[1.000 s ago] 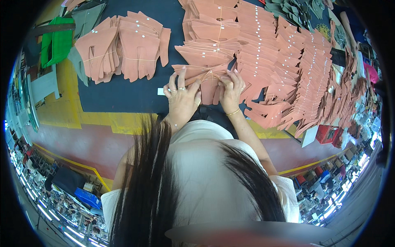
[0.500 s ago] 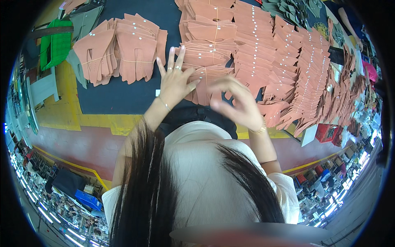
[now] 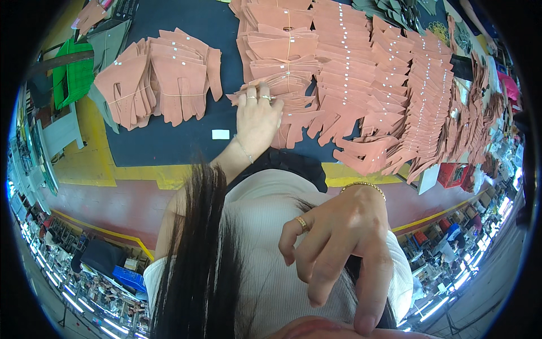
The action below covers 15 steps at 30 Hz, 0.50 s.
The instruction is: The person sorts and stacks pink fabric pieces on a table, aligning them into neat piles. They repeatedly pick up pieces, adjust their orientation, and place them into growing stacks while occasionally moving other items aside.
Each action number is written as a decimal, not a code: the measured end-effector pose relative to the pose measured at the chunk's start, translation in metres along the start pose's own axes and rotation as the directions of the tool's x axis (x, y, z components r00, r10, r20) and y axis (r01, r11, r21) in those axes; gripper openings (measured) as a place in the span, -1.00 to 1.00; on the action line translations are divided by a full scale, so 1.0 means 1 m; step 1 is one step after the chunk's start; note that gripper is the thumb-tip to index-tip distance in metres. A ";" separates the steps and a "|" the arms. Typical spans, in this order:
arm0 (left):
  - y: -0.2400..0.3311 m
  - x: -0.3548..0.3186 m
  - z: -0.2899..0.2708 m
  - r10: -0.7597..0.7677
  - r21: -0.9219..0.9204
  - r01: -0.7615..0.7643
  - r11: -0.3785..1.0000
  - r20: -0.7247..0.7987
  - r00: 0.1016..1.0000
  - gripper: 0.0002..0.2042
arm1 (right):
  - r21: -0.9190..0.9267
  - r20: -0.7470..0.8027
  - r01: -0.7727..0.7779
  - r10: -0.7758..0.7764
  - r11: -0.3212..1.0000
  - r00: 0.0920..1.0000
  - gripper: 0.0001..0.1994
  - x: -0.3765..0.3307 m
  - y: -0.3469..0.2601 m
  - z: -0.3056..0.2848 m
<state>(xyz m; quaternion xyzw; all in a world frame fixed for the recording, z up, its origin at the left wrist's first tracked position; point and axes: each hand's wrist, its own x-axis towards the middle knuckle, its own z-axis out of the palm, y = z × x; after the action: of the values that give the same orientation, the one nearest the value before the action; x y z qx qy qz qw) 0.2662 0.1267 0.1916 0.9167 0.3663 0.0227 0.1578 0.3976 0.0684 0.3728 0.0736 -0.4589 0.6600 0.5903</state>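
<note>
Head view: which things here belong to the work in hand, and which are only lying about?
In hand:
- left hand, resting on a fanned pile of pink cut pieces
- right hand, raised near the camera, holding nothing

Lying about:
- tied pink bundles
- green pieces
- small white tag

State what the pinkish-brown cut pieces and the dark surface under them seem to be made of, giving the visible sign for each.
Cut pieces: probably leather or synthetic leather, matte; thin, flat and die-cut, stacked in tied bundles. Table surface: looks like a dark rubbery mat, dull and even.
</note>
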 end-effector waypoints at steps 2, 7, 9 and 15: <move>0.005 -0.004 0.002 0.000 0.028 0.000 1.000 0.011 1.000 -0.76 | 0.027 0.027 -0.057 0.056 0.998 0.998 -0.69 -0.001 -0.004 -0.003; 0.005 -0.011 0.007 0.026 0.049 -0.024 0.999 -0.036 0.999 -0.76 | 0.068 0.042 0.018 -0.020 0.998 0.999 -0.63 0.000 0.002 -0.004; 0.005 -0.013 0.008 0.036 0.054 -0.034 0.998 -0.033 0.999 -0.76 | 0.063 0.098 0.014 -0.021 0.998 0.995 -0.61 -0.001 0.002 -0.007; 0.005 -0.015 0.009 0.031 0.032 -0.031 0.999 0.000 1.000 -0.76 | 0.087 0.108 -0.017 0.008 0.996 0.994 -0.58 0.001 0.000 -0.010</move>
<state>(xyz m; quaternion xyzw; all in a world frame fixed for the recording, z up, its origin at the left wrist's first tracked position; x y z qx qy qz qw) 0.2597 0.1108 0.1855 0.9247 0.3525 0.0192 0.1426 0.4018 0.0758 0.3680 0.1318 -0.4611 0.6783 0.5567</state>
